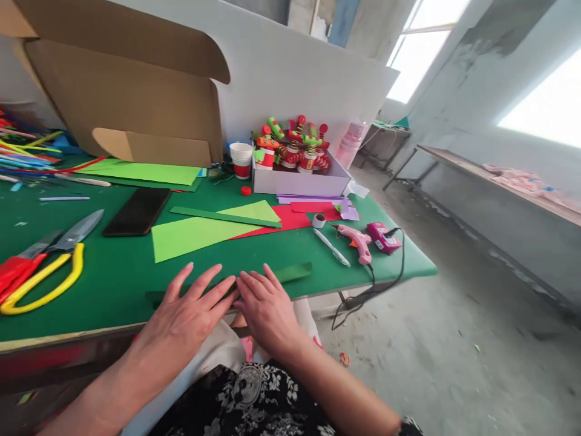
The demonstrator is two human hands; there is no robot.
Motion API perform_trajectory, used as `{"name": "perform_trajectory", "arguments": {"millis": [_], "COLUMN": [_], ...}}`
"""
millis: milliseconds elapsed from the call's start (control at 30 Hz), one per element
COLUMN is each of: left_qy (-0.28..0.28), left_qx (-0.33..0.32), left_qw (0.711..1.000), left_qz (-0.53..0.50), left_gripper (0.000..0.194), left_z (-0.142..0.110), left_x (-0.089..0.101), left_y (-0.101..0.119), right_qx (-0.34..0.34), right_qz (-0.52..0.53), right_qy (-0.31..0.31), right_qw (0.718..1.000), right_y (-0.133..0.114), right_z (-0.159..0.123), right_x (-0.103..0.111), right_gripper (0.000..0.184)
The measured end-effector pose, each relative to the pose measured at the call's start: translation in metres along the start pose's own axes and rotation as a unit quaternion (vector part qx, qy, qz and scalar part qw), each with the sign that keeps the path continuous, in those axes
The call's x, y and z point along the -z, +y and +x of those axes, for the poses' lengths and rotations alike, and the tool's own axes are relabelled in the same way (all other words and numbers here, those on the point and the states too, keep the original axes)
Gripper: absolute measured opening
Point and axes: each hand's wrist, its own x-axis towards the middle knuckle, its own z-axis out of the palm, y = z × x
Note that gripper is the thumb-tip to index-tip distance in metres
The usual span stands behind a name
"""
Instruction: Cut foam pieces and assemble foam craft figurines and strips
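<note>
My left hand (188, 306) and my right hand (265, 306) lie flat side by side, fingers stretched out, at the near edge of the green table (113, 272). Both press on a long dark green paper strip (293, 272) that runs along the edge and sticks out to the right of my right hand. Just beyond the hands lies a light green paper sheet (190, 236), with a red sheet (285, 221) and another dark green strip (224, 216) overlapping it.
Yellow-handled scissors (49, 266) lie left, a black phone (137, 211) behind. A pink glue gun (358, 242) with cord, a pen (331, 247) and tape roll (318, 220) sit right. At the back: an open cardboard box (131, 91), a paper cup (241, 160), a white box of crafted figures (299, 175).
</note>
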Motion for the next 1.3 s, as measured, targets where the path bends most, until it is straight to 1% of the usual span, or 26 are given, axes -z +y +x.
{"name": "perform_trajectory", "arguments": {"millis": [67,167,333,400,500,667,833,967,1067,1167,1200,1233,1300], "left_qy": [0.005,0.01,0.027,0.027,0.03,0.037,0.021,0.03,0.033,0.038,0.038,0.036,0.031], "left_qx": [-0.004,0.001,0.015,0.033,0.041,0.05,0.053,0.055,0.064,0.067,0.067,0.067,0.065], "left_qw": [1.0,1.0,0.999,0.999,0.999,0.998,0.998,0.997,0.997,0.997,0.997,0.997,0.997], "left_qz": [-0.012,-0.02,-0.021,-0.021,-0.019,-0.031,-0.037,-0.035,-0.035,-0.03,-0.029,-0.027,-0.024], "left_gripper": [0.048,0.058,0.072,0.075,0.076,0.071,0.069,0.068,0.069,0.07,0.07,0.069,0.066], "left_z": [-0.002,-0.007,-0.011,-0.011,-0.011,-0.011,-0.011,-0.011,-0.009,-0.007,-0.006,-0.006,-0.004], "left_x": [-0.004,-0.012,-0.02,-0.021,-0.019,-0.015,-0.015,-0.015,-0.014,-0.013,-0.012,-0.01,-0.007], "left_y": [0.0,0.001,0.006,0.008,0.011,0.014,0.014,0.014,0.017,0.019,0.02,0.021,0.022], "right_qx": [-0.014,-0.029,-0.035,-0.037,-0.048,-0.083,-0.117,-0.144,-0.175,-0.214,-0.211,-0.191,-0.102], "right_qz": [-0.017,-0.041,-0.078,-0.085,-0.088,-0.11,-0.135,-0.156,-0.16,-0.161,-0.156,-0.143,-0.094], "right_qy": [-0.004,-0.002,-0.001,-0.004,0.001,0.018,0.038,0.05,0.047,0.049,0.054,0.059,0.055], "right_qw": [1.0,0.999,0.996,0.996,0.995,0.99,0.983,0.976,0.97,0.962,0.963,0.969,0.989], "right_y": [-0.002,-0.005,-0.013,-0.014,-0.013,-0.001,0.019,0.035,0.045,0.046,0.043,0.038,0.024], "right_z": [-0.003,-0.009,-0.015,-0.016,-0.02,-0.032,-0.047,-0.059,-0.066,-0.063,-0.059,-0.053,-0.038], "right_x": [-0.009,-0.013,-0.013,-0.012,-0.011,-0.005,0.002,0.006,0.017,0.032,0.036,0.039,0.037], "right_gripper": [0.039,0.04,0.047,0.047,0.046,0.047,0.047,0.047,0.045,0.049,0.052,0.056,0.064]}}
